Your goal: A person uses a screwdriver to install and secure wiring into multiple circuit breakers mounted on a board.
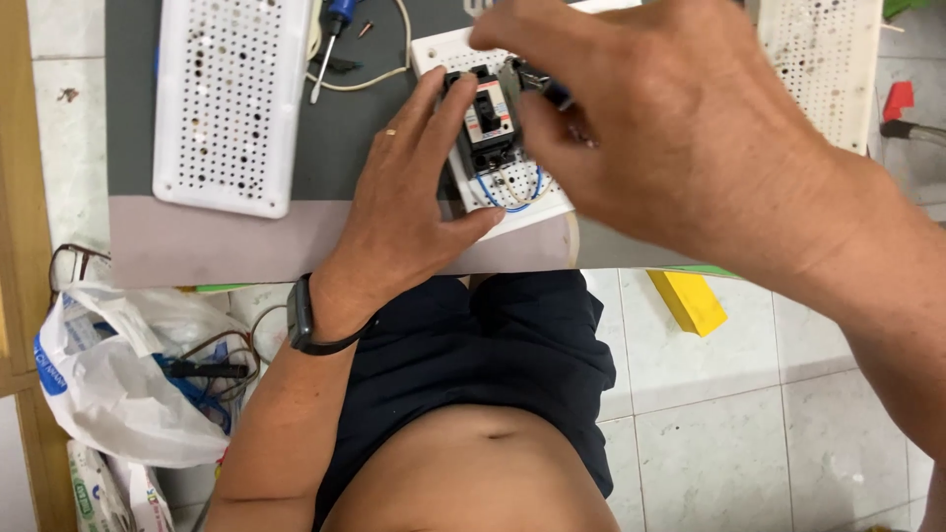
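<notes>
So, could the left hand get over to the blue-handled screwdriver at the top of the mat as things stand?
Probably yes. The left hand rests on the black breaker. The screwdriver lies close by on the grey mat, with only a white cord between, though the hand would have to leave the breaker.

Black breaker (pixel 490 123) with a white label and a touch of red, at twelve o'clock. White perforated board (pixel 512 192) beneath, blue wire looped across. Second white board (pixel 229 99) at ten o'clock, peppered with dark holes in rows; third white dotted board (pixel 823 59) at one o'clock. Dark grey mat (pixel 133 118) under them, paler greyish-mauve along the near edge. Blue-handled screwdriver (pixel 335 30) at eleven o'clock. Black wristband (pixel 305 320) on the left hand (pixel 404 207), thin gold ring on one finger. Bright yellow block (pixel 688 300) at three o'clock. Red piece (pixel 897 99) at two o'clock. White plastic bag (pixel 118 374) with blue print at eight o'clock. Black shorts (pixel 493 365) at six o'clock. Pale, faintly marbled floor tiles (pixel 749 433).
</notes>
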